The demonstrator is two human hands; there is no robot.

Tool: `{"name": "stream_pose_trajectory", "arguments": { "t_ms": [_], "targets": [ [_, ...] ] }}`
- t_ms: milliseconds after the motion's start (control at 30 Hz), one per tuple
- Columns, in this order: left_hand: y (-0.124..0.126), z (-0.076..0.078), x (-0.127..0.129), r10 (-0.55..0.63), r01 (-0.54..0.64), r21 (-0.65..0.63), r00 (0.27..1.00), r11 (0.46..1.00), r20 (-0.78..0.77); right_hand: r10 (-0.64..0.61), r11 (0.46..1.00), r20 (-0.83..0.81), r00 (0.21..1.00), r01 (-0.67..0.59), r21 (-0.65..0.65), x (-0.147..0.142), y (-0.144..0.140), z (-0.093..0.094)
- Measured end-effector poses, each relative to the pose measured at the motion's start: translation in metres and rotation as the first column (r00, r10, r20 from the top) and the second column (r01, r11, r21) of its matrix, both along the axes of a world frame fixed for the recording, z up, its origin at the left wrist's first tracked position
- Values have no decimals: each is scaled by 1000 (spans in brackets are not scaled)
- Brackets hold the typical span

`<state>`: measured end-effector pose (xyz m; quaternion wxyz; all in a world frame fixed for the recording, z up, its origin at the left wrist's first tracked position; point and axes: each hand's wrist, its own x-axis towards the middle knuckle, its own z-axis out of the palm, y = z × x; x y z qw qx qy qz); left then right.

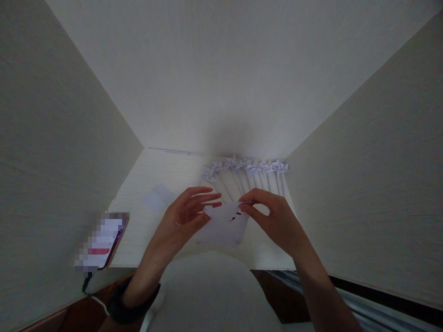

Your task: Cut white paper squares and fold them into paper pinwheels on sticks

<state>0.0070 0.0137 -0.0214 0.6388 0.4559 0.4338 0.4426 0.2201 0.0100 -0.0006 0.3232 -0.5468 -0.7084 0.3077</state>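
Observation:
Held just above the white desk is a piece of white paper (223, 221), its details washed out. My right hand (273, 212) pinches its upper right part between thumb and fingers; small dark red patches show beside the thumb tip. On the other side, my left hand (188, 210) has its fingers stretched and apart, with the thumb against a raised corner of the paper. Behind both hands lies a row of several white paper pinwheels (256, 168) on thin white sticks, heads toward the back wall. My right hand partly covers some sticks.
A few thin white sticks (177, 152) lie along the back edge. Loose white paper (158, 197) rests left of my left hand. A phone (105, 240) with a cable leans at the left wall. Pale panels enclose the desk on three sides.

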Motion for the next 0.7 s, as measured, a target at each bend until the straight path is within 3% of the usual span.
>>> {"name": "stream_pose_trajectory", "arguments": {
  "t_ms": [100,200,300,367,533,600,700],
  "targets": [
    [5,5,-3,-162,161,21,983,987,89,96,994,104,990,-101,37,-6,1,6],
    [10,8,-1,-292,292,-2,956,956,22,109,991,157,982,-119,60,-15,3,11],
    [10,6,7,-276,270,-61,955,961,-108,55,995,132,990,-65,74,-23,4,14],
    [8,4,12,-256,247,-85,961,965,-108,28,994,110,994,-39,104,-28,4,14],
    [6,6,16,-201,202,-10,971,979,-129,3,956,156,988,-49,288,-34,-3,6],
    [7,7,15,-151,152,3,980,988,-127,56,960,84,995,-77,270,-33,-4,7],
    [6,7,14,-138,136,-30,984,990,-108,91,988,-108,990,-77,130,-30,-1,10]
  ]
}}
